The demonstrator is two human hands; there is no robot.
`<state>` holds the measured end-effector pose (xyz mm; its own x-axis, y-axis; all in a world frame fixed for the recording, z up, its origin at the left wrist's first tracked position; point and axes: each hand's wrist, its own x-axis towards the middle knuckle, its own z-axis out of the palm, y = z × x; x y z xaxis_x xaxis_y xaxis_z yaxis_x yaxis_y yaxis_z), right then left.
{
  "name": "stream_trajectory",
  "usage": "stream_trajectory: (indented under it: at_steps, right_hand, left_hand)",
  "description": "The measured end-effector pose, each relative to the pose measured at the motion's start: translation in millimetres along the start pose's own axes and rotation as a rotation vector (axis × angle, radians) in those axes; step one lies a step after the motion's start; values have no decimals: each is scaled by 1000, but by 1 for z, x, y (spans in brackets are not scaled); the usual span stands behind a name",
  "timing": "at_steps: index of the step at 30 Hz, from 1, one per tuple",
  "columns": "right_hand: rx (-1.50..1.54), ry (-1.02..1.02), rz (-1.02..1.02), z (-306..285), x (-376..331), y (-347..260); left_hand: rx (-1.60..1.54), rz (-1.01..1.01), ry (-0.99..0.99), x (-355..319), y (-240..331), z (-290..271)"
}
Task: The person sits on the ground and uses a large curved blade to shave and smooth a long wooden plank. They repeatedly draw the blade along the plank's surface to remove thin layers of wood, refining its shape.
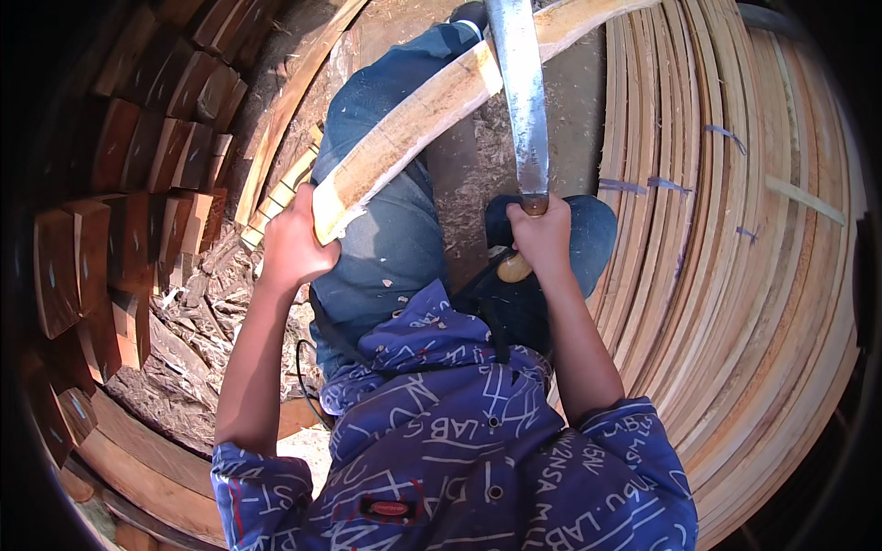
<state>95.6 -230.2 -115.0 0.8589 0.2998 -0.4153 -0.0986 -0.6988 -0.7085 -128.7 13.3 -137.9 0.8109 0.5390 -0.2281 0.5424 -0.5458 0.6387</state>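
Observation:
My left hand (pixel 296 242) is closed round the near end of a long pale wooden plank (pixel 404 124). The plank slants across my left thigh, up and away to the right, with a rough, bark-edged look along its side. In my right hand (pixel 544 237) is the wooden handle of a machete (pixel 524 101), its broad steel blade pointing away from me. The blade crosses the plank near the top of the view; whether it touches the wood I cannot tell. The rounded end of the handle shows below my fist.
Stacked wooden blocks (pixel 119 248) rise on the left. Bundles of long thin boards (pixel 717 303) tied with purple strips fill the right. Wood chips and shavings (pixel 197 335) litter the ground at my left, near a yellow slatted piece (pixel 285 191).

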Motion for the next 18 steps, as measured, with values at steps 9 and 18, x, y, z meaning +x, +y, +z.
stream_trajectory:
  at_steps: [9,18]
  right_hand:
    - [190,47,108,-15,-2,-17]
    - [4,-86,173,-39,0,-14]
  left_hand:
    - [-5,6,7,2,4,0]
    - [-22,-27,14,1,4,0]
